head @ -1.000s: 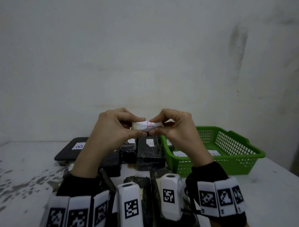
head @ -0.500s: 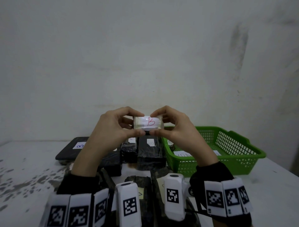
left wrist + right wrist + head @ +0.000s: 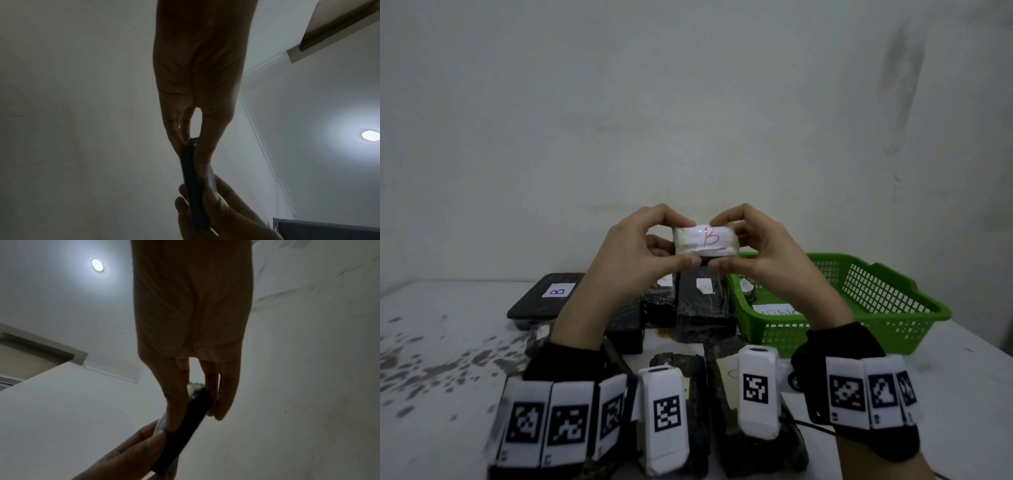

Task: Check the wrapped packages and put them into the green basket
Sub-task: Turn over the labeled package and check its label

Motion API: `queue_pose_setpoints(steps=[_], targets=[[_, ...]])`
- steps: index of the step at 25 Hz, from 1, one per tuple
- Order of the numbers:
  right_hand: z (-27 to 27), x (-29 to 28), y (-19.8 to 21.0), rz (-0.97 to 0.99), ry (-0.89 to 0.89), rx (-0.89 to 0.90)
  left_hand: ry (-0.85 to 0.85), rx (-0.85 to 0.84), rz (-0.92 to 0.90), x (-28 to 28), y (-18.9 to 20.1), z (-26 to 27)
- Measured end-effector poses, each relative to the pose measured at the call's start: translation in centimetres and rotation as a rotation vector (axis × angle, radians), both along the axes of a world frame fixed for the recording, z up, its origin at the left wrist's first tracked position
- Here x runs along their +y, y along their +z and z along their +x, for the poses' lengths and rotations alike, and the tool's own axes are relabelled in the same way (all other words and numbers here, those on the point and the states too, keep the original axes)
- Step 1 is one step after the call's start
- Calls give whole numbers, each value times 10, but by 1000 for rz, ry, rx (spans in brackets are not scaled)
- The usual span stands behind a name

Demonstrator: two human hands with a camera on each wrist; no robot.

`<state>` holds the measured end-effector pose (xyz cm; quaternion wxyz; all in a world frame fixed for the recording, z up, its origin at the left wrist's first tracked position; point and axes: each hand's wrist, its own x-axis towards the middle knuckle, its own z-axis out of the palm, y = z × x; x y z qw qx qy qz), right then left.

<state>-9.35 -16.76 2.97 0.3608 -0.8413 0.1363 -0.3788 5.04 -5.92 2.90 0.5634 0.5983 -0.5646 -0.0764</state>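
A small wrapped package [image 3: 705,241] with a white label and a red letter B faces me, held up above the table. My left hand [image 3: 643,246] pinches its left end and my right hand [image 3: 753,245] pinches its right end. In the left wrist view the package [image 3: 194,186] shows as a dark slab edge-on between my left hand [image 3: 191,142] and the other hand below. The right wrist view shows the package [image 3: 185,421] the same way under my right hand [image 3: 197,395]. The green basket [image 3: 876,308] stands to the right with labelled packages inside.
Several black wrapped packages [image 3: 702,305] with white labels lie on the white table [image 3: 448,342] under and behind my hands. A flat black one marked B [image 3: 544,298] lies at the left. A plain wall stands close behind the table.
Both hands have tilted the small package up, so its label with the red B now faces me, and raised it slightly.
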Motion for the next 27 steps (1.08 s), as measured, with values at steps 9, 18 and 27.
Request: queue_pose_setpoints(steps=[9, 18, 27], targets=[[8, -3, -4, 84, -68, -163, -178, 70, 101, -5, -4, 5], [8, 1, -3, 98, -69, -12, -80, 80, -11, -9, -5, 7], [24, 2, -10, 442, -6, -65, -120, -131, -11, -7, -2, 1]])
